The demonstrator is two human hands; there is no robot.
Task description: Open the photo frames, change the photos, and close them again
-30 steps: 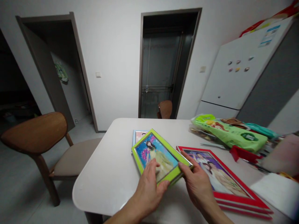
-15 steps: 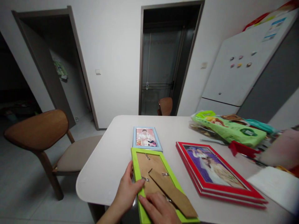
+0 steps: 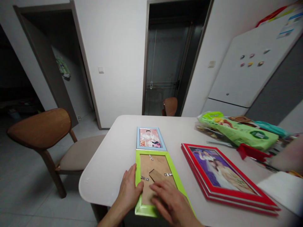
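A lime green photo frame (image 3: 139, 176) lies face down on the white table (image 3: 111, 164), its brown backing board and small metal clips up. My left hand (image 3: 129, 191) rests on the frame's left edge, fingers together and flat. My right hand (image 3: 170, 203) lies flat on the backing board, covering the folding stand. Just beyond the green frame lies a small blue frame (image 3: 150, 138) with a photo facing up.
A stack of red frames (image 3: 227, 176) lies to the right. Green snack bags (image 3: 236, 132) and white paper (image 3: 281, 189) crowd the far right. A wooden chair (image 3: 44, 142) stands left of the table; a white fridge (image 3: 251, 69) is behind.
The green frame was picture-up and lifted in both hands; it has been turned over and laid face down. My right hand has slid up over the stand on its back.
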